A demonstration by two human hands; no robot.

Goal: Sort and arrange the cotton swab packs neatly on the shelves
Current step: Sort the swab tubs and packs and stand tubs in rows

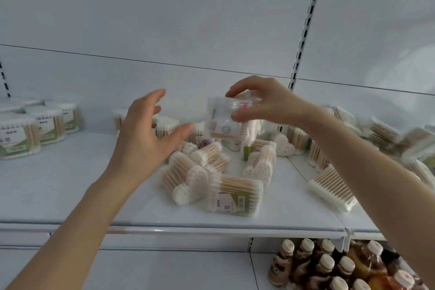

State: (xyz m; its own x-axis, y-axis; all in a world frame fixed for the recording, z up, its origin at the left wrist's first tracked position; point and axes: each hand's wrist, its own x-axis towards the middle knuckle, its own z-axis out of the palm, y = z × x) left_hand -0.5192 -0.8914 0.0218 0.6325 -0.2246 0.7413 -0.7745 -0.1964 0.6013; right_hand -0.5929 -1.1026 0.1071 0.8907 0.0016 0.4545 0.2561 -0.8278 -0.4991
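My right hand point(263, 101) pinches a clear-wrapped cotton swab pack point(226, 120) by its top, lifted above the white shelf point(70, 186). Just to its left, my left hand point(146, 134) hovers open with fingers spread, a short gap from the pack. Below both hands lies a loose heap of swab packs point(211, 179), some heart-shaped, some rectangular with green labels, lying at mixed angles. At the far left of the shelf, several round swab tubs point(28, 129) stand upright in tidy rows.
More swab packs point(386, 139) lie jumbled on the adjoining shelf section to the right, one point(334, 188) near its front edge. Bottles with pale caps point(329, 266) fill the shelf below. A slotted upright point(303, 37) divides the white back panels.
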